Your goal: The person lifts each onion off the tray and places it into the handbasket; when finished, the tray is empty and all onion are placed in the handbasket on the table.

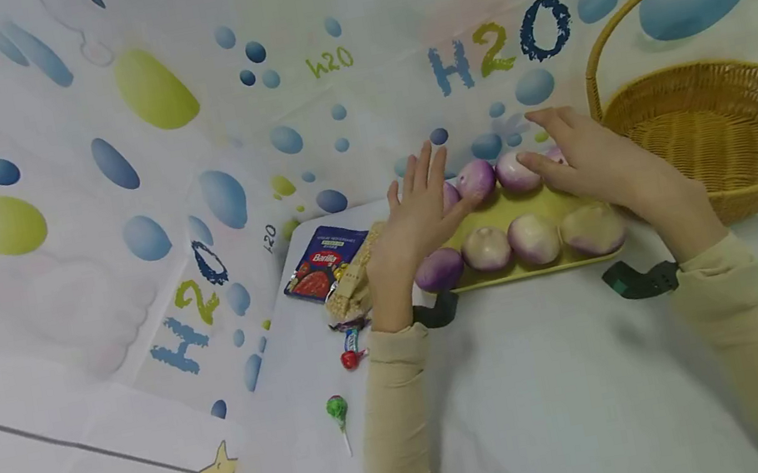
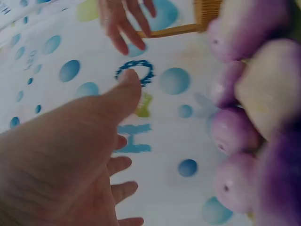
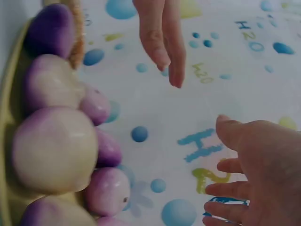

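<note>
Two rows of purple-and-white turnips (image 1: 533, 239) lie on a yellow tray (image 1: 534, 209) near the back of the table. My left hand (image 1: 417, 217) hovers over the tray's left end with fingers spread, holding nothing. Over its right end is my right hand (image 1: 601, 155), also empty, with thumb and fingers extended. In the head view the hands partly hide some back-row turnips. The left wrist view shows the left hand (image 2: 80, 146) apart from the turnips (image 2: 235, 132). In the right wrist view, a gap separates the right hand (image 3: 263, 169) from the turnips (image 3: 56, 148).
A wicker basket (image 1: 730, 196) with a tall handle stands right of the tray. To the left are a blue Barilla pouch (image 1: 326, 261), a bag of pale grains (image 1: 345, 302), a red wrapped candy (image 1: 350, 360) and a green lollipop (image 1: 337, 410). A printed backdrop rises behind.
</note>
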`<state>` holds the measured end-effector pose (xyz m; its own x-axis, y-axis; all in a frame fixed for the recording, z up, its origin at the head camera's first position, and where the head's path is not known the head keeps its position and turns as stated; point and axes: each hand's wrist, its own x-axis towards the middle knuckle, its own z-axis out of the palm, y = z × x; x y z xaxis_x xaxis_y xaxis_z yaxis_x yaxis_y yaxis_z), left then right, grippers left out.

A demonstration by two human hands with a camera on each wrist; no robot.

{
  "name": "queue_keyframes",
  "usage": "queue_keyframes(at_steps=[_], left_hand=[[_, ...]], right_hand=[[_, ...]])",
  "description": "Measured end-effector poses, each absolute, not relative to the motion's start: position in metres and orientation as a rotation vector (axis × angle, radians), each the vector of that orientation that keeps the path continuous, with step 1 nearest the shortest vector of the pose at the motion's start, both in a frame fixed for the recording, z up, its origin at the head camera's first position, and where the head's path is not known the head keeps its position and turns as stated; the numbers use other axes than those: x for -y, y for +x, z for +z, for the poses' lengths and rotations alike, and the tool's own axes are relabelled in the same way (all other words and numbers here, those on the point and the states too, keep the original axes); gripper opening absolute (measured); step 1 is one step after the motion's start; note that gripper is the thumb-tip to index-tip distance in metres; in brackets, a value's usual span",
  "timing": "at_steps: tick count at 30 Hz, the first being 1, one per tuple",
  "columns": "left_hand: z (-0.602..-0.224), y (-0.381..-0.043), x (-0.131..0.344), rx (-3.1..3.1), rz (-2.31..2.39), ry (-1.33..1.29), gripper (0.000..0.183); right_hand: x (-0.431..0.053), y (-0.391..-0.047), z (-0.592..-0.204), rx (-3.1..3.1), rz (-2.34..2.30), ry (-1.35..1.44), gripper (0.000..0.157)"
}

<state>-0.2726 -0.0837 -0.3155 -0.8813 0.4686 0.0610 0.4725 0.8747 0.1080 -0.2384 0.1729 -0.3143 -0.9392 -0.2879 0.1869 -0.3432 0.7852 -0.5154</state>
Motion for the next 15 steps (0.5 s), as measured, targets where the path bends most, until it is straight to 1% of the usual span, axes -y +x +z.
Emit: queue_keyframes(at_steps=[4,9,15], left_hand=[[-0.331,-0.262,0.104,3.015,-0.265,-0.821,0.084],[-0.352,-0.249,0.127,3.041,-0.503,-0.775,0.083],[-0.373,-0.23,0.146,2.971,-0.811,-0.747,0.079]], right_hand=[[-0.173,-0.226,-0.327,2.878,0.908,0.54,0.075],[-0.182,-0.212,-0.352,2.824,0.949,0.532,0.071],[-0.192,-0.193,-0.386,2.763,1.025,0.457,0.075]])
